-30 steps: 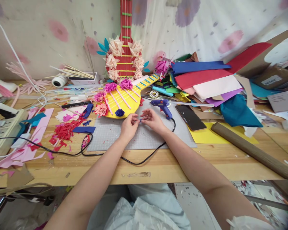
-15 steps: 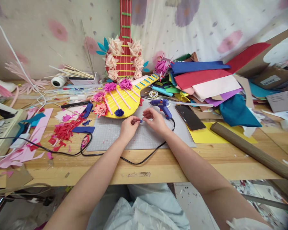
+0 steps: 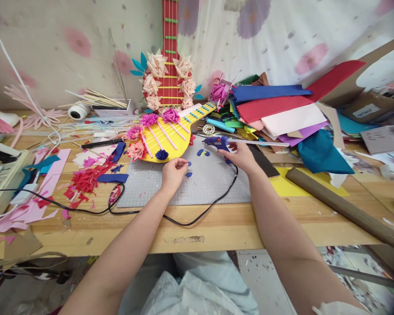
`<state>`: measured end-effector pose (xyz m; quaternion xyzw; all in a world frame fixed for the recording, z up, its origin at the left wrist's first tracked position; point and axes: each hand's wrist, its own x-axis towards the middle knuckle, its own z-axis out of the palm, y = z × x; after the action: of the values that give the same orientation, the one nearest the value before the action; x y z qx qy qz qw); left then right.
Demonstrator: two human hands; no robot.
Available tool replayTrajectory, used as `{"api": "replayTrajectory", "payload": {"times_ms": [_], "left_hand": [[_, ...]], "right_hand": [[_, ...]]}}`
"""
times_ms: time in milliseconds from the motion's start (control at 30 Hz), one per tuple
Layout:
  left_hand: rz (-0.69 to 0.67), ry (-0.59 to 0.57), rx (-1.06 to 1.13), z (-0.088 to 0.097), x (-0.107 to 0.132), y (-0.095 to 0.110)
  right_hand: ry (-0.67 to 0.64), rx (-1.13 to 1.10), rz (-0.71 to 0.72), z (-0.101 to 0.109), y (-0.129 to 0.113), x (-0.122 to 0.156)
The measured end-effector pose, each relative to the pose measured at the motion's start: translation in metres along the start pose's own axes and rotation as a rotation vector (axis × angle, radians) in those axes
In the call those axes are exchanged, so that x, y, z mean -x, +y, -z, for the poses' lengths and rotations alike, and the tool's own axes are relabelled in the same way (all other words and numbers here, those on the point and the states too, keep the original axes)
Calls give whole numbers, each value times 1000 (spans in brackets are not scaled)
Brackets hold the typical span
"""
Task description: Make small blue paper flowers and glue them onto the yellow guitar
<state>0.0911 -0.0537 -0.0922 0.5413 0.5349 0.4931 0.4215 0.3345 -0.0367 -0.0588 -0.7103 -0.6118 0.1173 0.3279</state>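
Observation:
My left hand (image 3: 173, 171) rests on the grey cutting mat (image 3: 203, 183), fingers pinched on a small blue paper piece (image 3: 189, 164). Two more blue petals (image 3: 202, 152) lie on the mat nearby, with another (image 3: 188, 174) just right of my left hand. My right hand (image 3: 239, 155) has reached to the blue glue gun (image 3: 216, 141) and its fingers curl over the handle. Just beyond lies a yellow paper guitar (image 3: 170, 135) trimmed with pink flowers and one blue flower (image 3: 161, 154).
A red paper guitar (image 3: 167, 65) leans on the wall. Coloured paper sheets (image 3: 282, 109) pile up at the right, over a dark phone (image 3: 264, 162). A wooden rod (image 3: 341, 205) lies at the right. Red scraps (image 3: 88, 177) and a black cable (image 3: 184, 218) cross the table.
My right hand left the small blue piece and moved right and away onto the glue gun. My left hand stays on the mat with the piece. Blue petals now show on the mat.

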Motion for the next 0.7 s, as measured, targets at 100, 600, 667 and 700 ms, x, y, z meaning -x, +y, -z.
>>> {"api": "replayTrajectory", "payload": {"times_ms": [100, 600, 667, 700], "left_hand": [[4, 2, 11, 0, 1, 0], [-60, 17, -132, 2, 7, 3], [-60, 18, -145, 3, 7, 4], [-61, 20, -145, 3, 8, 5]], "right_hand": [[-79, -31, -29, -22, -4, -6], [-525, -364, 49, 8, -32, 30], [-528, -331, 84, 6, -34, 30], [-530, -319, 95, 6, -34, 30]]}}
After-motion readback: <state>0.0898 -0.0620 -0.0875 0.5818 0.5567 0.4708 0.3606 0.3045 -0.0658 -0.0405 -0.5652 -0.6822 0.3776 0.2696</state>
